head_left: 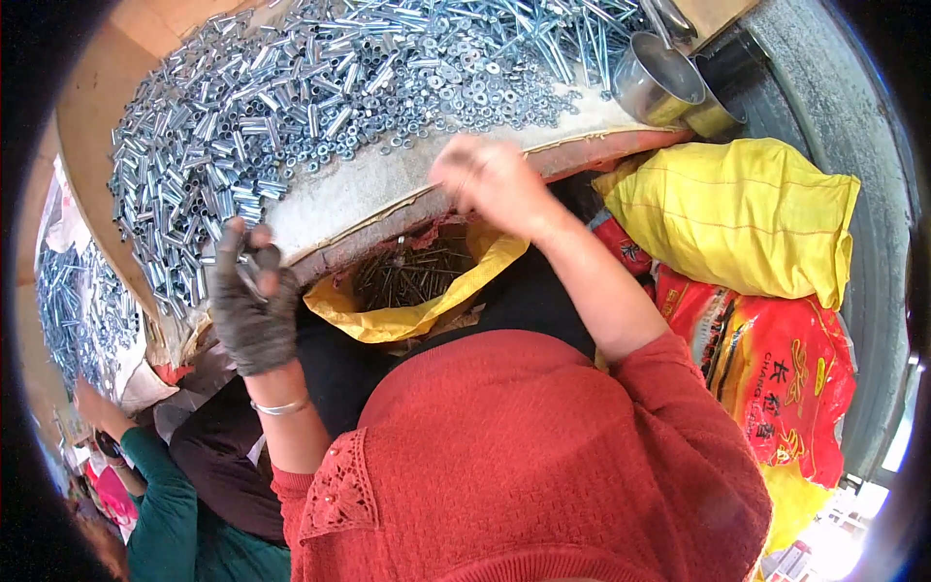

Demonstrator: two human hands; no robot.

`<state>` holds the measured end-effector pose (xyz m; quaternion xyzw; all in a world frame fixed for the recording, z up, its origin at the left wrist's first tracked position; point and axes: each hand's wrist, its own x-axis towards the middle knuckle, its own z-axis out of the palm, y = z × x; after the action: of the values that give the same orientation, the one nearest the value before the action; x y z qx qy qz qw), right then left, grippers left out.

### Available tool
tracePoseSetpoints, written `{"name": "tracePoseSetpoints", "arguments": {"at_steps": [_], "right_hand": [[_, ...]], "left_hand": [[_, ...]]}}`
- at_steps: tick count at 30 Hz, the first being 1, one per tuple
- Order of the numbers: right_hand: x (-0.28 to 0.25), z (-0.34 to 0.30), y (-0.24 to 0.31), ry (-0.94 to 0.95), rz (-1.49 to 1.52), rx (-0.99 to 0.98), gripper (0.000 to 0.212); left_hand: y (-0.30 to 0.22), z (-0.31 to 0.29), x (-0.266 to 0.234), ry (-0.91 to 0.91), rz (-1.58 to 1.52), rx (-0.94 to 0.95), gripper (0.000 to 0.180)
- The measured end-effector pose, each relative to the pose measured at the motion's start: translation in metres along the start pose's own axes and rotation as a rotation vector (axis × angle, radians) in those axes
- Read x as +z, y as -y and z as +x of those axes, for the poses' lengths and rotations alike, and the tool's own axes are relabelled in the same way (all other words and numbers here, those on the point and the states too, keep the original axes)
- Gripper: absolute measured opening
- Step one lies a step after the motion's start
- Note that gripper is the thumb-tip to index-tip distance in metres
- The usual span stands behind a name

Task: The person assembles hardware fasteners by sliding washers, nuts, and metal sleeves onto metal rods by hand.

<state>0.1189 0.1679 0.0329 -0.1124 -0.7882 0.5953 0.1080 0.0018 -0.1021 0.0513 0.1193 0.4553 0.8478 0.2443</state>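
Tubes (242, 145) and washers (456, 85), loose on the surface (339, 202) beyond the sack (388, 326); left hand (254, 312), gloved, half-curled, left of it, and right hand (493, 184), blurred, bent, near its right end, holdings untellable; step, seemingly picking parts, next calling for a fingertip pinch.

Sleeves (233, 145) left of washers (451, 82) on the table (344, 194), sack (388, 325) in front

one glove (250, 325), one silver bracelet (280, 409), two cups (642, 97)
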Motion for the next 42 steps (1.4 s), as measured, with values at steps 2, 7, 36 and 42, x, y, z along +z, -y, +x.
{"name": "tracePoseSetpoints", "arguments": {"at_steps": [2,7,36,42], "right_hand": [[-0.03,0.027,-0.021,-0.374,-0.102,-0.206,0.012],[-0.087,0.085,-0.035,-0.66,-0.772,-0.432,0.012],[0.032,-0.019,0.04,-0.126,-0.542,-0.59,0.012],[0.027,-0.048,0.05,0.257,-0.356,-0.438,0.011]], "left_hand": [[-0.01,0.015,-0.029,0.013,-0.372,-0.145,0.022],[0.035,-0.016,0.037,0.029,-0.083,-0.444,0.019],[0.033,-0.029,0.021,0.145,-0.424,-0.218,0.044],[0.035,-0.03,0.022,0.08,-0.382,-0.203,0.038]]}}
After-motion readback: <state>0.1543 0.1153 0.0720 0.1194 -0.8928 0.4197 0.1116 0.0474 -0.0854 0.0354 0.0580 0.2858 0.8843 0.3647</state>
